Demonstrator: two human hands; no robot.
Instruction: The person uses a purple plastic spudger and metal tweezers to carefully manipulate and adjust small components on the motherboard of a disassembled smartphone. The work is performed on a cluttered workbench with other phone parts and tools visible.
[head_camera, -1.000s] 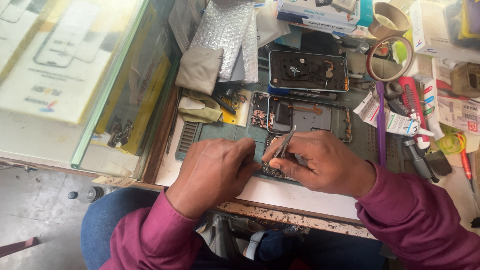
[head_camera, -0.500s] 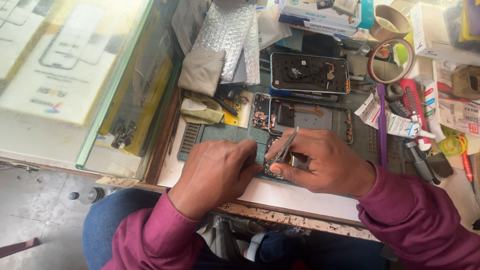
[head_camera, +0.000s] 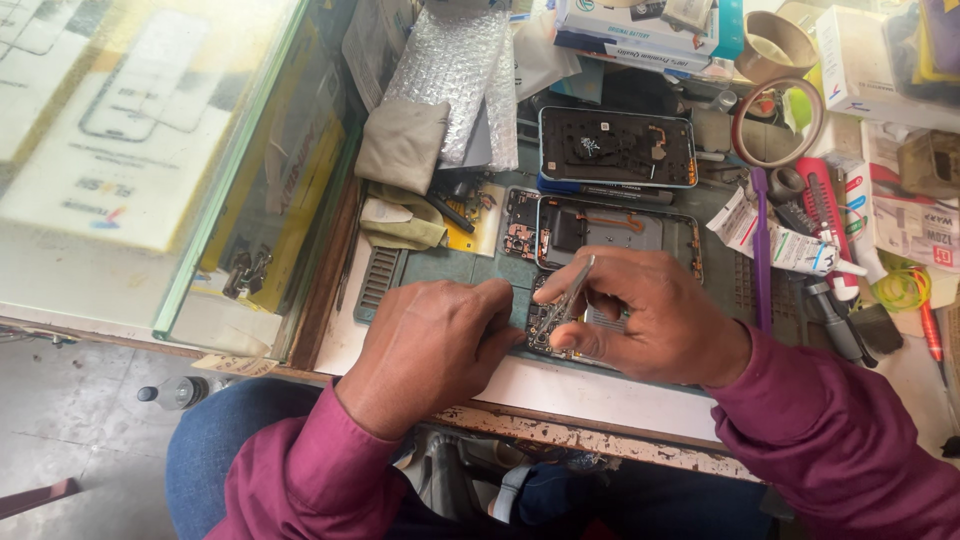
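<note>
The right hand (head_camera: 655, 315) is closed in a pinch on a pair of metal tweezers (head_camera: 568, 298), whose tips point down onto a small dark circuit board (head_camera: 545, 325) lying on the green work mat (head_camera: 450, 268) at the near edge of the bench; the left hand (head_camera: 430, 345) lies curled just beside it, its fingertips pressed on the board's left edge and holding nothing else. What the tweezer tips grip, if anything, is too small to tell. Just beyond the hands lies an opened phone frame (head_camera: 620, 232) with its back off and its inner parts bare, and beyond that a second opened phone body (head_camera: 615, 147) in a blue rim, so the stripping down looks well advanced: by my reading the board is already out of its housing and fine work on it is in hand, while putting the phones together again is not yet begun. To the left of the frame sit a folded grey cloth (head_camera: 402, 145), a sheet of bubble wrap (head_camera: 455, 75) and a yellowish rag (head_camera: 400, 222). To the right lie a purple pry tool (head_camera: 760, 250), a white tube (head_camera: 790, 248), a red-handled tool (head_camera: 825, 205) and rolls of tape (head_camera: 775, 120). A glass counter (head_camera: 150, 150) stands at the far left
</note>
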